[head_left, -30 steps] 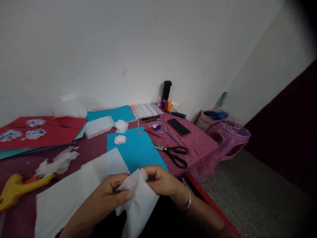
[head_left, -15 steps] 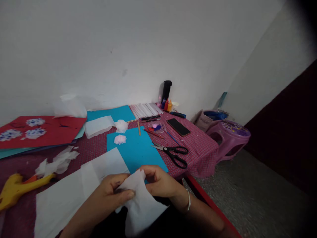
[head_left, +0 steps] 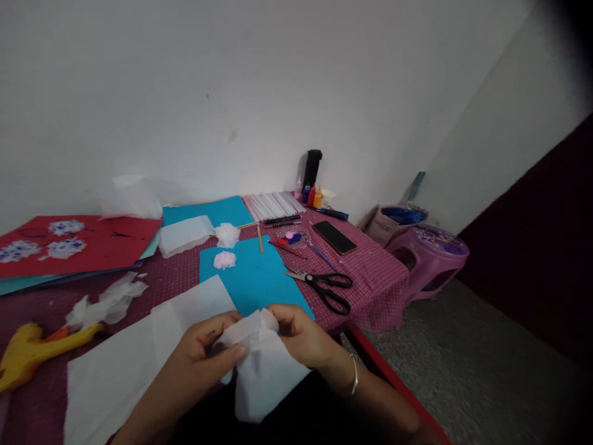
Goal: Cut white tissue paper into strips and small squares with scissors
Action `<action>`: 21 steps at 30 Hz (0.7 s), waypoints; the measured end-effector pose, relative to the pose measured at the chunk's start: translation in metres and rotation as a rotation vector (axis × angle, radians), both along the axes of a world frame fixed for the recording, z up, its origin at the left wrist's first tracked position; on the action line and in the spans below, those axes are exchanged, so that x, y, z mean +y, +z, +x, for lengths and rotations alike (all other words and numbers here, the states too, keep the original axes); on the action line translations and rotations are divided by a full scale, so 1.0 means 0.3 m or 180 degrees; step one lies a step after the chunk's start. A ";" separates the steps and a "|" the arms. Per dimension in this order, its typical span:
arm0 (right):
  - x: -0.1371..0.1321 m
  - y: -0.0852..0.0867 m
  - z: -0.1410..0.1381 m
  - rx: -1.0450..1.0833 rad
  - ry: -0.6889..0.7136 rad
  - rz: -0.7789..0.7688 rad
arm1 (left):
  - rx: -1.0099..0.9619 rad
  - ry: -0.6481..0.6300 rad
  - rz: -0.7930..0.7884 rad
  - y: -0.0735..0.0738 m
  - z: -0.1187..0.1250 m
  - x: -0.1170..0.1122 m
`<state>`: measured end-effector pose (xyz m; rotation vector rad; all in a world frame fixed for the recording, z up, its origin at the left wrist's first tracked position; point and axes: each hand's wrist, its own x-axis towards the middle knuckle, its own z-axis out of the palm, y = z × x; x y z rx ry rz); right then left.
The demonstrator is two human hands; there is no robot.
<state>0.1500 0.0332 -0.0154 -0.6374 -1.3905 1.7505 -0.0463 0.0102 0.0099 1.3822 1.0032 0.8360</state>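
Between my two hands hangs a white tissue paper (head_left: 269,377), creased and gathered along its upper edge. My left hand (head_left: 208,352) pinches it from the left, thumb on top. On the other side my right hand (head_left: 303,337) grips the upper right corner with bent fingers; some fingertips are hidden behind the paper. Just beyond lies a blue sheet (head_left: 259,284) with a crumpled pale pink paper flower (head_left: 225,260) on it. White paper sheets (head_left: 125,364) spread flat under and left of my left forearm.
Black-handled scissors (head_left: 324,287) lie right of the blue sheet, near a phone (head_left: 334,237). A yellow glue gun (head_left: 37,352) and torn tissue (head_left: 111,303) are at left. Small paint bottles (head_left: 311,196) stand at the back. A pink stool (head_left: 430,259) is beyond the table's right edge.
The tissue paper's top edge has been folded and bunched more between my fingers, and its lower end has risen slightly. My right hand has tilted a little. Everything on the table stays put.
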 end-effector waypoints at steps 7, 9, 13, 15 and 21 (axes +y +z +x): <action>0.000 0.014 -0.001 -0.0266 -0.0063 0.0416 | -0.0467 0.0080 -0.0187 -0.018 0.015 -0.002; 0.000 0.015 0.002 -0.0305 -0.0012 0.0491 | -0.0277 0.0127 -0.0085 -0.012 0.019 0.000; 0.002 0.010 0.006 -0.0328 0.0004 0.0633 | 0.0074 0.0238 0.0125 -0.001 0.027 -0.001; 0.000 0.008 0.007 -0.0351 -0.0058 0.0634 | 0.0245 0.0276 0.0220 0.007 0.034 -0.004; -0.018 0.033 0.010 -0.0635 -0.0193 0.0942 | 0.0747 0.0700 0.0662 0.047 0.060 -0.019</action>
